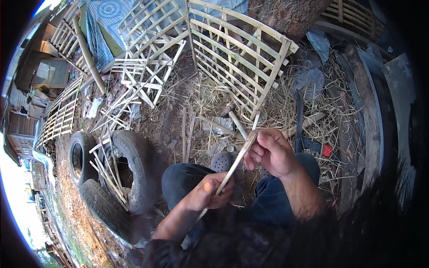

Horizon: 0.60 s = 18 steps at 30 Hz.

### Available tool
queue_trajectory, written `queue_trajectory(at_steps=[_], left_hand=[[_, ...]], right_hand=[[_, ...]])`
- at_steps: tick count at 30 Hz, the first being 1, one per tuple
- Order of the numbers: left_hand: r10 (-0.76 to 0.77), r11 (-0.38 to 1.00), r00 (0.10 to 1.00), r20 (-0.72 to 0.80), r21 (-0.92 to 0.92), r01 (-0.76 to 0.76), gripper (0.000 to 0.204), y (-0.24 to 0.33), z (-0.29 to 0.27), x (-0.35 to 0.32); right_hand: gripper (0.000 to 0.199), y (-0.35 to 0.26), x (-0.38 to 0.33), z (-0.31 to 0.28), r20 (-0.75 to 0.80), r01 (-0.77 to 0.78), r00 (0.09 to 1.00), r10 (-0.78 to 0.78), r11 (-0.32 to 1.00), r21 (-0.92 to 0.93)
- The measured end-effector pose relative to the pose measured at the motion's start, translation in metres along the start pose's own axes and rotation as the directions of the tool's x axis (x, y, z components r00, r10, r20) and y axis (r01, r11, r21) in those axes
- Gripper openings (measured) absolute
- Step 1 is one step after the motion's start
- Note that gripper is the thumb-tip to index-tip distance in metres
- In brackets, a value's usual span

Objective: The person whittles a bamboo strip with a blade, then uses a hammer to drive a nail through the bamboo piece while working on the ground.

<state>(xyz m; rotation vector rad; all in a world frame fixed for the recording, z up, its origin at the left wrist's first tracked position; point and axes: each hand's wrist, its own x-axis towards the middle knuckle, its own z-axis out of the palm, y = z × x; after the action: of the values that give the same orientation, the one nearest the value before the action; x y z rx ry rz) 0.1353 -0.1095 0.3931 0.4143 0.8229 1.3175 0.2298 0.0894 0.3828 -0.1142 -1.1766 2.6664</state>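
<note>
A long pale strip, split bamboo by its look, (234,166) slants across in front of my knees. My left hand (211,192) is closed round its lower part, with an orange-tan patch showing on the thumb. Higher up, my right hand (276,154) pinches the same strip between thumb and fingers, its other fingers curled. Just beyond the right fingertips, a hammer (238,124) lies on the ground, its handle partly behind the strip. Farther off leans a slatted bamboo panel (241,49), its lower corner near the strip's upper end.
Several old tyres (140,165) lie at left, with loose sticks on them. More slatted frames (149,73) stand beyond. Shavings (335,102) litter the ground at right, around a long dark blade-like tool (299,118) and a red object (327,150). A tree trunk (286,18) rises at the back.
</note>
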Motion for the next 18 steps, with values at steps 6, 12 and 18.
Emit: queue_trajectory(at_steps=[6, 12, 18], left_hand=[[-0.031, 0.98, 0.986, -0.166, 0.188, 0.063, 0.064, -0.002, -0.009, -0.004], [0.028, 0.864, 0.964, -0.265, 0.491, 0.11, 0.064, 0.002, -0.014, -0.033], [0.048, 0.672, 0.939, -0.341, 0.707, 0.222, 0.071, 0.022, -0.012, -0.051]], right_hand=[[0.055, 0.0, 0.001, 0.0, -0.158, -0.222, 0.952, 0.264, 0.945, 0.241], [0.041, -0.004, 0.001, 0.013, -0.117, -0.342, 0.925, 0.363, 0.925, 0.166], [0.041, -0.006, 0.001, 0.015, -0.063, -0.426, 0.902, 0.427, 0.904, 0.041]])
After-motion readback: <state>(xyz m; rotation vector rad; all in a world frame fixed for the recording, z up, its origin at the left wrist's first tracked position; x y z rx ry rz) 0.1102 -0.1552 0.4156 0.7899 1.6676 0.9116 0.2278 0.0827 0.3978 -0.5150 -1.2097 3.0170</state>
